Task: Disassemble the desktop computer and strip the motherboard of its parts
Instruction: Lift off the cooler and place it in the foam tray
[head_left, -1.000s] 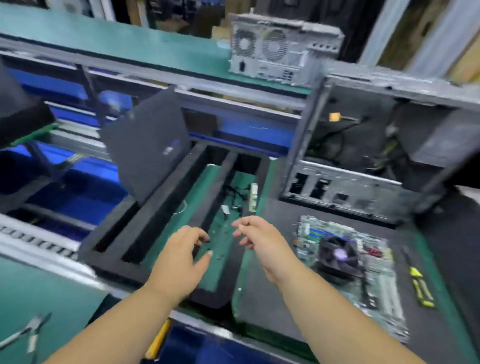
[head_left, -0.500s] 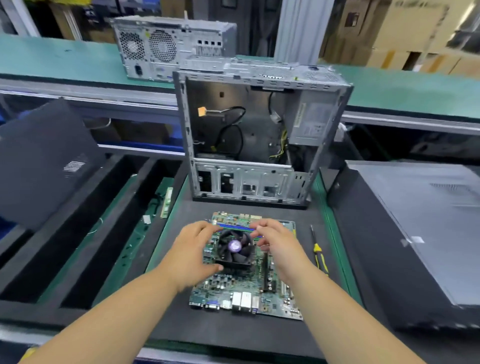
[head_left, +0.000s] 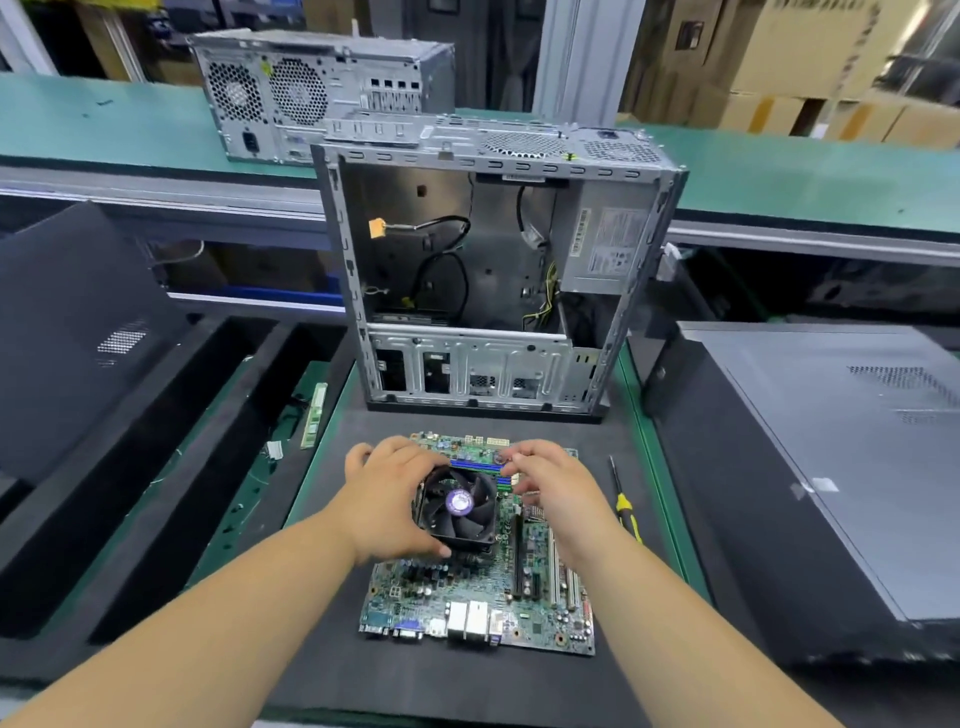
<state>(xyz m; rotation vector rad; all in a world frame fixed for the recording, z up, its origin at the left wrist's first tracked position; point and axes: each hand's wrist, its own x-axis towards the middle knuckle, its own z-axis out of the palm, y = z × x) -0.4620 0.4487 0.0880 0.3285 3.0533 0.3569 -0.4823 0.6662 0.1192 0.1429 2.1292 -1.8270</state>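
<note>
A second ago both hands hovered empty over the foam tray at the left, where a loose memory stick (head_left: 314, 415) now lies; since then the view has swung to the centre and the hands have closed in on the motherboard (head_left: 478, 587). That suggests the memory is out and the CPU cooler (head_left: 457, 506) is the next part to come off. The left hand (head_left: 387, 501) wraps the cooler's left side, thumb at its near corner and fingers curled over the far edge, a firm grip on the fan frame. The right hand (head_left: 556, 483) sits at the far right corner with fingertips bent together near the blue memory slots; whether they pinch a clip or cable there I cannot tell. The board lies flat on the dark mat of the table (head_left: 519, 691), port block toward the person, just in front of the emptied computer case (head_left: 493, 270), with a yellow-handled screwdriver (head_left: 623, 501) beside its right edge. It is green and densely populated, its black fan bearing a purple hub label.
</note>
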